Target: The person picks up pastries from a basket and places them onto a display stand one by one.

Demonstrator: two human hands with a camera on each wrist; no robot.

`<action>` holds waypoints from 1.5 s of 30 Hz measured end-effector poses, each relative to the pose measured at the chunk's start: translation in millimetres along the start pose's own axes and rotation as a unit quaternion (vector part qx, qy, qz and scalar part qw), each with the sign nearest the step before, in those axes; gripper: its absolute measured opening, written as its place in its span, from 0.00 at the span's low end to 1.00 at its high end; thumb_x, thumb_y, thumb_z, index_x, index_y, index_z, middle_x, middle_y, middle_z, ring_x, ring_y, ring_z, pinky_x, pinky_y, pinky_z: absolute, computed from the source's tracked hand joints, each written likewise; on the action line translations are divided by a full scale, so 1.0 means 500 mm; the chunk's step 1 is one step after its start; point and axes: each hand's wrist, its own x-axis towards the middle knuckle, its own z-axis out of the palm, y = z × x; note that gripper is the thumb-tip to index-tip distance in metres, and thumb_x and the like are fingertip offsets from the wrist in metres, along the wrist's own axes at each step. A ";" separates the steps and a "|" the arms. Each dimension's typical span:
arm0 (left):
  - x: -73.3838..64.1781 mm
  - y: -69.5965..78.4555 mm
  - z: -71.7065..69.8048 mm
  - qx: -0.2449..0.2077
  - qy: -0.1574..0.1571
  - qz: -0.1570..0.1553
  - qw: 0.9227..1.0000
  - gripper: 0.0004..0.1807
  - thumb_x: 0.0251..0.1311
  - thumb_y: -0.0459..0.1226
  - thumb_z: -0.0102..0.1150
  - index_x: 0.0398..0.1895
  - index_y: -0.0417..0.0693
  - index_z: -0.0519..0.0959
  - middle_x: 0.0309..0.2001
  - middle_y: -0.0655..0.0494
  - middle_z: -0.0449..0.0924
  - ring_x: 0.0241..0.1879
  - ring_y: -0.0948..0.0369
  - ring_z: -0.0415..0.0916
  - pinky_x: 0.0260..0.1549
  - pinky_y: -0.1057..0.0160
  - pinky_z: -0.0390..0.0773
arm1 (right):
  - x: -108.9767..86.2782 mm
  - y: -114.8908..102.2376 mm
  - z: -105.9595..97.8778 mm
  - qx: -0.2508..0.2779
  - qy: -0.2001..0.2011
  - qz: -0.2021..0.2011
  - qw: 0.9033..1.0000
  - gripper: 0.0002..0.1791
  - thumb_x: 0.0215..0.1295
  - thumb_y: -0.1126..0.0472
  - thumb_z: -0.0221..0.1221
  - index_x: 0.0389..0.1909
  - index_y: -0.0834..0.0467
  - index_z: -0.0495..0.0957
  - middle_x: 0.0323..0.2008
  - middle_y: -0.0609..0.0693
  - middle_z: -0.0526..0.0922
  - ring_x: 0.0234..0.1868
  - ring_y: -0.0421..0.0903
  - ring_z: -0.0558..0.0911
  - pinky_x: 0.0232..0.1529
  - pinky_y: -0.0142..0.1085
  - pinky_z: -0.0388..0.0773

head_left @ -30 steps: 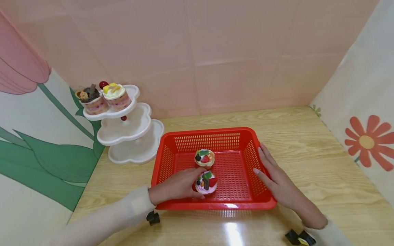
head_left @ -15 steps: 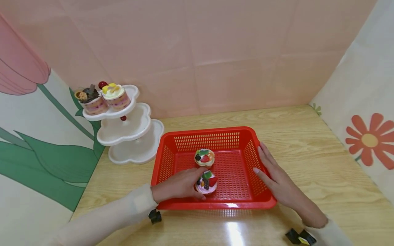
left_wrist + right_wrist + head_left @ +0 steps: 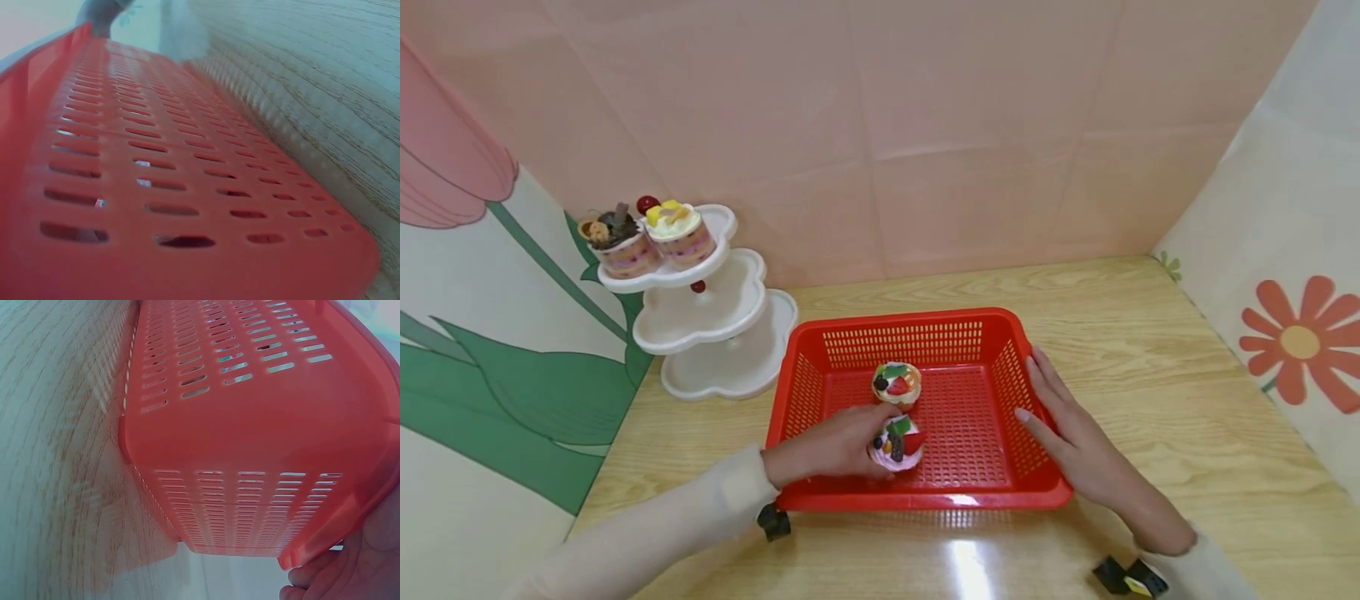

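Observation:
In the head view, my left hand [image 3: 842, 446] reaches into a red plastic basket [image 3: 966, 502] and holds a pink-frosted cupcake [image 3: 901, 450] by its left side, thumb toward the near wall. Just beyond it stands a second cupcake [image 3: 897, 383], with white cream and fruit on top. My right hand [image 3: 1078, 446] grips the basket's right rim, thumb inside and fingers outside. Part of that hand [image 3: 350, 572] shows at the rim in the right wrist view. The basket's slotted wall [image 3: 206, 169] fills most of the left wrist view and hides the left hand there.
A white three-tier stand [image 3: 722, 367] is left of the basket. Its top tier bears a chocolate-topped dessert cup [image 3: 625, 250] and a yellow-topped one [image 3: 681, 237]. Pink wall covering [image 3: 970, 142] rises behind the wooden table [image 3: 1150, 358].
My left hand and the pink-frosted cupcake have shifted slightly left. The right hand stays on the basket rim, and the other cupcake has not visibly moved.

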 end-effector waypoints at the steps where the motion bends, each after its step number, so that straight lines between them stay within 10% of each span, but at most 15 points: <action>1: -0.001 -0.001 -0.001 -0.001 0.001 0.000 1.000 0.38 0.54 0.44 0.78 0.67 0.53 0.69 0.60 0.60 0.78 0.55 0.66 0.74 0.57 0.63 0.76 | 0.000 0.000 0.000 -0.001 0.000 0.000 1.000 0.41 0.78 0.52 0.52 0.82 0.46 0.40 0.82 0.40 0.34 0.81 0.57 0.41 0.63 0.73 0.58; 21: -0.019 -0.023 -0.024 -0.085 0.040 0.027 0.995 0.43 0.51 0.39 0.80 0.70 0.53 0.67 0.58 0.60 0.79 0.54 0.65 0.77 0.55 0.65 0.78 | 0.003 -0.001 -0.002 0.003 0.008 -0.013 1.000 0.40 0.78 0.52 0.52 0.82 0.48 0.42 0.82 0.41 0.35 0.81 0.57 0.41 0.63 0.74 0.57; 45: -0.062 -0.018 -0.070 -0.150 0.184 0.023 0.971 0.40 0.48 0.48 0.80 0.65 0.59 0.71 0.51 0.65 0.79 0.48 0.63 0.77 0.47 0.56 0.82 | 0.000 -0.004 -0.001 -0.008 0.008 -0.010 1.000 0.40 0.79 0.53 0.52 0.82 0.47 0.41 0.82 0.41 0.35 0.81 0.58 0.42 0.61 0.73 0.60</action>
